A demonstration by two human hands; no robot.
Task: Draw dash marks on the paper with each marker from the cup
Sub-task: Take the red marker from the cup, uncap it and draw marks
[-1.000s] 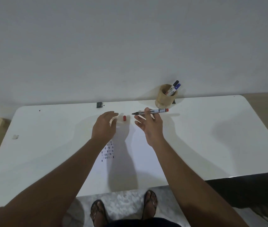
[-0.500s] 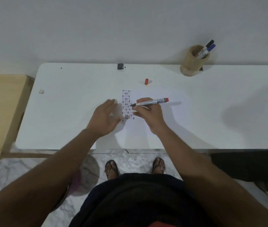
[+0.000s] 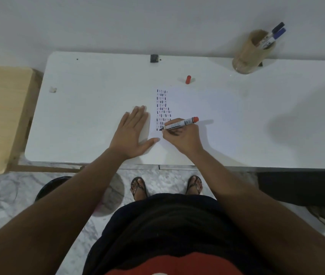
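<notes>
- Left hand (image 3: 133, 132) lies flat on the bench (image 3: 82, 116), fingers spread wide, just left of the paper (image 3: 197, 116).
- Right hand (image 3: 181, 135) has its grip closed round the red marker (image 3: 179, 124), tip at the paper's dash marks (image 3: 163, 108).
- Red cap (image 3: 187, 79) lies beyond the paper.
- Cup (image 3: 251, 52), far right of the paper, holds two markers (image 3: 272, 35).

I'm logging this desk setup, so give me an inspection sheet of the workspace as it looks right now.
Surface: white table, against the wall.
Job's things: paper with dash rows; red marker, tip at the dashes; cup holding two markers; red cap lying loose.
Clutter: small black object at the far edge.
Hands: left hand flat beside the dashes; right hand gripping the red marker.
Cables: nothing seen.
Surroundings: wooden furniture on the left, marble floor.
</notes>
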